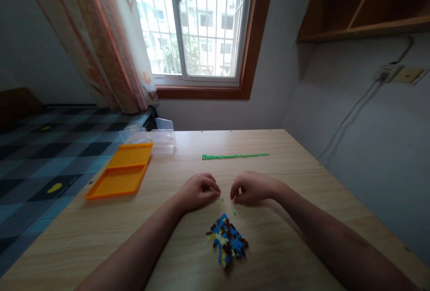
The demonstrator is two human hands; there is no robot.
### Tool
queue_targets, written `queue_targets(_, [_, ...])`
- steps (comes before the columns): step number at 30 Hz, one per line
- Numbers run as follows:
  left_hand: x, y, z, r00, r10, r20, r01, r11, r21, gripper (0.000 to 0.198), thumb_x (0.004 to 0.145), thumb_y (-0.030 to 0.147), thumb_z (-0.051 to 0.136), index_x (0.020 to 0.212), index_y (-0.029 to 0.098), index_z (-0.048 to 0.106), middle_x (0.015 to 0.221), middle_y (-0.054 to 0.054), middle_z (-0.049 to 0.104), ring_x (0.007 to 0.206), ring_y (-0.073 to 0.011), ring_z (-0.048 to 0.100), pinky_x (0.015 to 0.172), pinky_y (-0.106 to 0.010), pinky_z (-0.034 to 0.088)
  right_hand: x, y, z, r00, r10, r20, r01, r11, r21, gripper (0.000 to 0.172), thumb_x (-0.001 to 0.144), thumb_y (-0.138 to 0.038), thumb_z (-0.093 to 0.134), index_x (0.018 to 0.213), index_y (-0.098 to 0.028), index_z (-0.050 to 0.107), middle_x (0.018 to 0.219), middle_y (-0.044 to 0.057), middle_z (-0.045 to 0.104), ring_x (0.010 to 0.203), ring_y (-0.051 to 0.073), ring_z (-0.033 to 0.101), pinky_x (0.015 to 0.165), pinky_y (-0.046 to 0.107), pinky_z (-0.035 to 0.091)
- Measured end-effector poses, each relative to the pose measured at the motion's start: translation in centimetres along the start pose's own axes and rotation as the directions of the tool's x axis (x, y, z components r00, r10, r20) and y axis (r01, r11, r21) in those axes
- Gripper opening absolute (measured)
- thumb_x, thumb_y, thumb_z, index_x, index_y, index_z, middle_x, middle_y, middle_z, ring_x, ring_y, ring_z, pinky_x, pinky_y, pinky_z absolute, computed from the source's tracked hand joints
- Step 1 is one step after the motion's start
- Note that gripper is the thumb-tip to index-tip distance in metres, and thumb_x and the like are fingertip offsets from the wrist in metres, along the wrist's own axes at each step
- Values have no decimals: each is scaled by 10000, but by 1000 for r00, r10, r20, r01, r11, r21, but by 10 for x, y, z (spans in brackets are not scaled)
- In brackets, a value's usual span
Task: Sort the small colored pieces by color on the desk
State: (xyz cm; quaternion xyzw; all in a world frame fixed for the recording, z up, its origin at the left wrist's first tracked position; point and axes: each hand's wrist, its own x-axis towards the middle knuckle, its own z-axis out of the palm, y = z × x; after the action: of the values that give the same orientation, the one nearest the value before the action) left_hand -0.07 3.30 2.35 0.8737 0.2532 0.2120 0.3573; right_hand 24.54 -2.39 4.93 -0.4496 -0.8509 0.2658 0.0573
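My left hand (202, 191) rests on the wooden table, fingers curled and fingertips together; whatever they hold, if anything, is too small to make out. Facing it across a narrow gap is my right hand (247, 187), its thumb and fingers bent down to the tabletop in a pinch. A tiny green piece (222, 200) lies beside my left fingertips, and another green piece (234, 213) lies nearer the pile. Closer to me sits a pile of small blue, brown and yellow bricks (228, 241). Beyond both hands a long row of green pieces (231, 156) runs across the table.
An orange two-part tray (117, 181) lies at the table's left side. Clear plastic containers (163, 141) stand behind it. The wooden table (289, 255) borders a checked bed (30, 161) on the left and a wall on the right. A cable hangs from a wall socket.
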Motion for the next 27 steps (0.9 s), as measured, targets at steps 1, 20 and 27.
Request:
queue_targets(1, [-1, 1, 1, 1000, 11, 15, -11, 1000, -4, 122, 806, 250, 681, 827, 200, 789, 862, -41, 680, 780, -143, 627, 717, -248, 477, -1, -1, -1, 1000, -4, 9, 4, 1000, 1, 228, 784, -241, 662, 970, -239, 795, 840, 1, 757, 694, 127, 638, 644, 207, 438])
queue_targets(20, [-1, 3, 8, 996, 38, 84, -50, 989, 143, 199, 745, 223, 729, 919, 277, 806, 917, -26, 665, 877, -178, 616, 796, -274, 484, -5, -27, 3, 993, -66, 100, 78, 989, -123, 115, 762, -283, 707, 846, -227, 762, 734, -27, 682, 620, 102, 537, 578, 225, 352])
queue_targets(27, [-1, 4, 10, 997, 43, 71, -56, 980, 190, 135, 783, 229, 690, 845, 263, 805, 891, -26, 669, 867, -171, 611, 785, -266, 477, -4, -26, 9, 995, -50, 81, 64, 982, -177, 117, 756, -322, 710, 817, -231, 751, 739, -26, 689, 617, 107, 521, 564, 239, 327])
